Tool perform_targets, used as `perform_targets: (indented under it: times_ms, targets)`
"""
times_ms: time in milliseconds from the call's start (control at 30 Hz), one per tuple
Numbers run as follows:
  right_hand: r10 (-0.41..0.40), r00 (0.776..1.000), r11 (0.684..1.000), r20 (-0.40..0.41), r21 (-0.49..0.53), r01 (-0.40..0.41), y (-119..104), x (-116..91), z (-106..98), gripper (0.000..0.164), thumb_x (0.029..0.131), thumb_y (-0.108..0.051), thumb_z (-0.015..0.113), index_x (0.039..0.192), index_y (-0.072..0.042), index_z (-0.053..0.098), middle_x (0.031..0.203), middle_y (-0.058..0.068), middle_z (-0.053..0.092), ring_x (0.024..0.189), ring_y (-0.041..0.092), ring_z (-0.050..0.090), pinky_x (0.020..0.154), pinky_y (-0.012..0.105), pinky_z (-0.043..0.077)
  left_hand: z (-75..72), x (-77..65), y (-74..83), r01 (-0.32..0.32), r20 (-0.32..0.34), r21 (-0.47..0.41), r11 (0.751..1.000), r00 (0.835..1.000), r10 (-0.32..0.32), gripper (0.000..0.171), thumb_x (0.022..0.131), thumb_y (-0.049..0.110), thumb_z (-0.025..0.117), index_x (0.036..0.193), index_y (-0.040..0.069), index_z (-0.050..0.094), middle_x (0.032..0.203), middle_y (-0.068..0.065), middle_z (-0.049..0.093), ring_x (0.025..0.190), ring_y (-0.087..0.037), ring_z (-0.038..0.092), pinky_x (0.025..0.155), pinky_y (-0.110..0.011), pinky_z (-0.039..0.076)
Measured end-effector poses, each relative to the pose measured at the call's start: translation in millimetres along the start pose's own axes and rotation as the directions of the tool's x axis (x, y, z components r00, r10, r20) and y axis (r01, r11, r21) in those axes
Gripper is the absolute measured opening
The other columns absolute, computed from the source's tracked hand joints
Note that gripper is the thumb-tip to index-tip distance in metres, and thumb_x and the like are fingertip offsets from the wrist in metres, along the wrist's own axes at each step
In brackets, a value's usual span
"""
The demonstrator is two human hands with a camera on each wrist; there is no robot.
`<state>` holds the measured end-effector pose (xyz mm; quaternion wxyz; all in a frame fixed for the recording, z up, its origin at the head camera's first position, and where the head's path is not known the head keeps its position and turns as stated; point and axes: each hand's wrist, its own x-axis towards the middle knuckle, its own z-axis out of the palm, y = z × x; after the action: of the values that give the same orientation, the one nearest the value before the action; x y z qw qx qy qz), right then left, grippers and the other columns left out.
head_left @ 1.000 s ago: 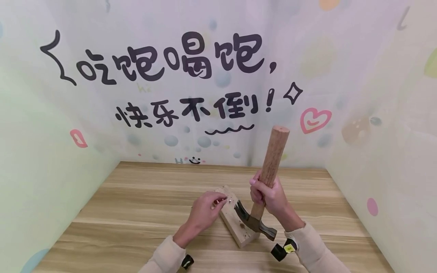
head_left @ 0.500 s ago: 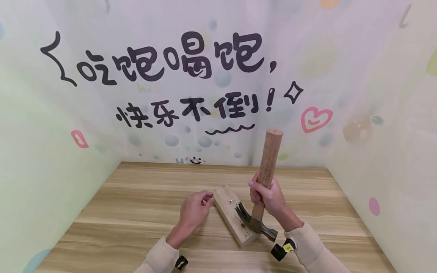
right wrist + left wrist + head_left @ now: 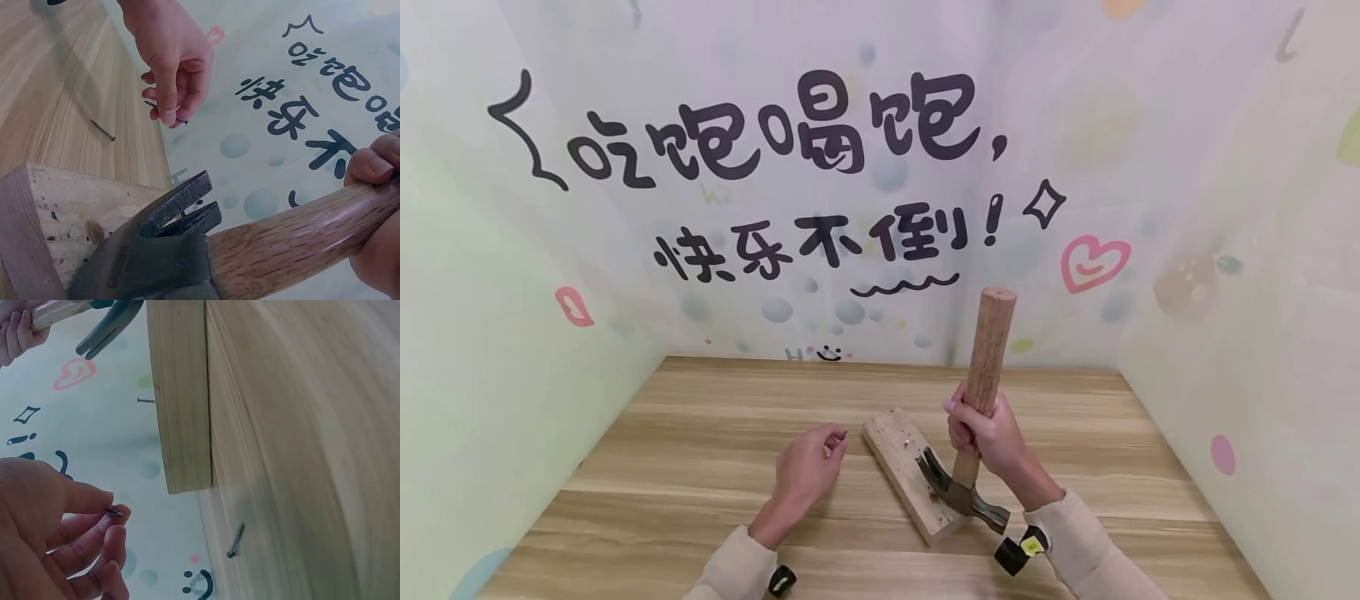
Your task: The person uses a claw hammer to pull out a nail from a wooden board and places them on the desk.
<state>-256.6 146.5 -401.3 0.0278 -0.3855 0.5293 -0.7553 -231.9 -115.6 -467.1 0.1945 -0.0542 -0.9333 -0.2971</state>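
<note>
My left hand [image 3: 808, 467] is over the table, left of a wooden block [image 3: 897, 467], and pinches a nail [image 3: 150, 104] between thumb and fingertips. Beside the block, my right hand [image 3: 988, 435] grips a claw hammer [image 3: 991, 354] by the middle of its wooden handle, handle end up and head down. The hammer's dark head overlaps the near right part of the block in the head view. A nail [image 3: 145, 400] stands up from the block's top face, which bears several small holes and marks. On the table lies another nail [image 3: 235, 540], off the block's end.
The wood-grain table [image 3: 700, 417] is bounded by a printed cloth wall [image 3: 737, 317] at the back, with more cloth at both sides. Dark straps with small black devices sit at both wrists, the right one [image 3: 1013, 554] near the hammer head.
My left hand has drawn back leftward from over the block, with the nail in its fingers. The hammer handle has tilted slightly left, and the block has stayed in place.
</note>
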Motion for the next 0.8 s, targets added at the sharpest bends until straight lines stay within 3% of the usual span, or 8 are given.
perform_targets:
  times_ms: [533,800]
  targets:
    - [0.038,0.999,0.996,-0.019,-0.082,-0.040,1.1,0.7,3.9,0.017,0.092,0.004,0.046,0.078,0.000,0.038,0.046,0.012,0.031,0.035,0.026,0.026,0.032,0.031,0.028,-8.6,-2.0,-32.4,0.089,0.045,0.120,0.989,0.994,-0.095,0.004,0.081,0.015,0.070,0.084,0.012,0.070,0.074,0.003,0.069,0.063,-0.010,0.062,0.052,-0.030,0.045]
    - [0.049,0.999,0.996,-0.018,-0.069,-0.050,2.0,1.0,3.5,0.018,0.092,0.004,0.046,0.077,0.000,0.037,0.047,0.011,0.030,0.035,0.027,0.025,0.032,0.033,0.026,-8.0,-1.5,-41.3,0.131,0.129,0.175,0.976,0.980,-0.154,0.010,0.082,0.014,0.068,0.072,0.016,0.067,0.067,0.005,0.062,0.054,-0.009,0.050,0.046,-0.028,0.038]
